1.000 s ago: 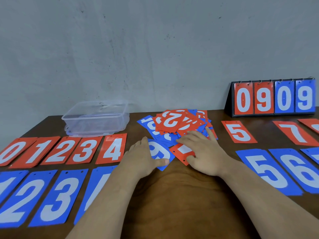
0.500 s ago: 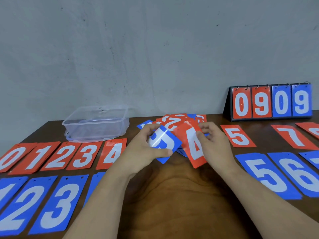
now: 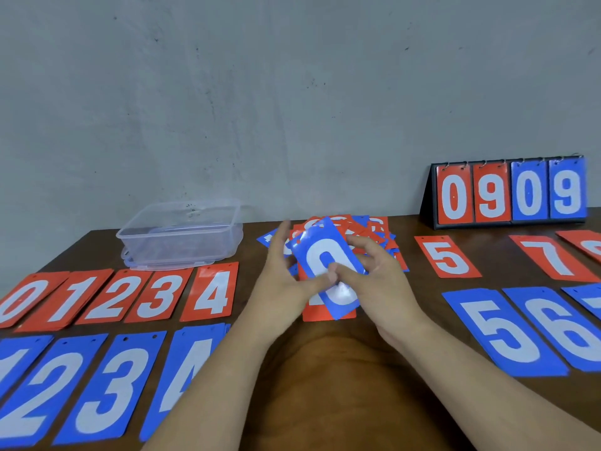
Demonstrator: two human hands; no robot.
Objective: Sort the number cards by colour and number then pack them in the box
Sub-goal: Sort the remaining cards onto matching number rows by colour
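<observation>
Above the middle of the brown table (image 3: 325,392), both hands hold a blue number card (image 3: 320,252), tilted, its white digit partly covered. The left hand (image 3: 286,281) pinches it, thumb on the face and fingers (image 3: 281,236) straight up behind. The right hand (image 3: 380,281) grips the right edge, thumb in front and fingers (image 3: 364,245) curled round. A red card (image 3: 313,315) sits just behind it; which hand carries it I cannot tell. From the held card, the unsorted pile (image 3: 370,227) lies at 12 o'clock, the clear plastic box (image 3: 182,236) at 10, the red row 0 to 4 (image 3: 156,297) at 9, the blue row 1 to 4 (image 3: 110,385) at 8, red 5 (image 3: 447,257) at 3, blue 5 (image 3: 500,330) and blue 6 (image 3: 559,327) at 4, and the flip scoreboard (image 3: 507,193) at 2.
</observation>
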